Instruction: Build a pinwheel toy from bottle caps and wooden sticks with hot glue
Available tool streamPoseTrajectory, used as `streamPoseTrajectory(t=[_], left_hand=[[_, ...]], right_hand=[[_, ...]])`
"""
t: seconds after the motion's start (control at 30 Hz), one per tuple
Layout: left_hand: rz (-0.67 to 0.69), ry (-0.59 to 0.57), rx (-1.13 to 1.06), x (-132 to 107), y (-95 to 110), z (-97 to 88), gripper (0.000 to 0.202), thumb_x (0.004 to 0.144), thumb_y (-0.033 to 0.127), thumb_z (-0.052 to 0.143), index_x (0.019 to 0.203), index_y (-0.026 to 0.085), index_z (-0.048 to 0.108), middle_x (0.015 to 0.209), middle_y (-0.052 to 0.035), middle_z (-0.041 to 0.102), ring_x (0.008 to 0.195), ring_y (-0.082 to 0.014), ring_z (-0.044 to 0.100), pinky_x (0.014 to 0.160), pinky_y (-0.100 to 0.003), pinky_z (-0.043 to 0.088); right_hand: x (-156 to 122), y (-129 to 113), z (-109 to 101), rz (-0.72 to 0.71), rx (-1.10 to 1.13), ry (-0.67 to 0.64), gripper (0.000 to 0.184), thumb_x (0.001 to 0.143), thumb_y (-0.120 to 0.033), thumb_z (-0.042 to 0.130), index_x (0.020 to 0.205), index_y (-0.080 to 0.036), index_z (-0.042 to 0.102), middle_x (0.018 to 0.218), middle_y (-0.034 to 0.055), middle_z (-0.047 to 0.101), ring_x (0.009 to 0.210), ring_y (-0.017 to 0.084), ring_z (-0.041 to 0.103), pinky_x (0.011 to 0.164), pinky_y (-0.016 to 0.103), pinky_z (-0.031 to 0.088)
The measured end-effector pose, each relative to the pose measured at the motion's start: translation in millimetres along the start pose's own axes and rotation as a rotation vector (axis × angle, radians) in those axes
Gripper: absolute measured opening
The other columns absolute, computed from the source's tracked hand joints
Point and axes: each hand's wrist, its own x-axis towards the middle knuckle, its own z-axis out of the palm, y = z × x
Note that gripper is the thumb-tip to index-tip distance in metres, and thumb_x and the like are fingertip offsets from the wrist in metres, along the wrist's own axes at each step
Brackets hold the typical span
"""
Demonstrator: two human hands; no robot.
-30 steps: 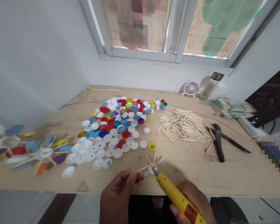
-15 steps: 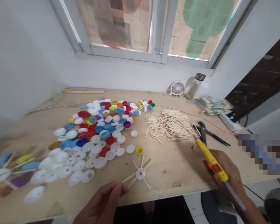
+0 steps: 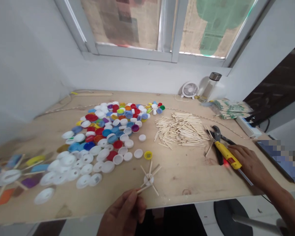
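Note:
My left hand [image 3: 124, 213] is at the table's front edge, its fingers pinched on one wooden stick of a small white cap with several sticks poking out of it [image 3: 148, 178]. My right hand [image 3: 248, 162] is out at the right, closed round a yellow soldering tool [image 3: 227, 154] whose tip lies on the table beside the black pliers [image 3: 217, 137]. A red light glows on the tool.
A big heap of coloured and white bottle caps [image 3: 105, 137] covers the table's left half [image 3: 194, 177]. A pile of short wooden sticks [image 3: 180, 129] lies right of it. Finished cap-and-stick pieces [image 3: 12, 170] lie at far left. A small fan [image 3: 189, 89], a bottle [image 3: 208, 85] and packed sticks [image 3: 232, 108] stand at the back.
My right hand has carried the yellow tool from the white cap away to the right and lowered it onto the table by the pliers. My left hand keeps hold of the stick.

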Motion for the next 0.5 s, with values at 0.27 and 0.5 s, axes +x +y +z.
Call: streamPoseTrajectory(t=[0.27,0.5], left_hand=[[-0.096,-0.045,-0.208,-14.8,1.8,11.7,0.026,0.06,0.035,0.082,0.072,0.014,0.073,0.052,0.0012,0.059,0.048,-0.0081,0.047,0.046,-0.019,0.039],[-0.214,-0.144,-0.346,-17.2,-9.7,16.8,0.024,0.064,0.031,0.082,0.078,0.015,0.071,0.053,0.0032,0.056,0.047,-0.0049,0.045,0.045,-0.017,0.036]], right_hand=[[-5.8,-19.9,-39.3,0.028,0.041,0.175,0.045,0.093,-0.04,0.037,0.127,-0.016,0.055,0.122,0.0198,0.06,0.107,0.035,0.059,0.086,0.051,0.046],[36.5,-196.0,-64.6,0.149,0.872,0.224,0.018,0.09,-0.029,0.056,0.106,-0.03,0.064,0.104,0.0043,0.07,0.098,0.021,0.066,0.08,0.033,0.056]])
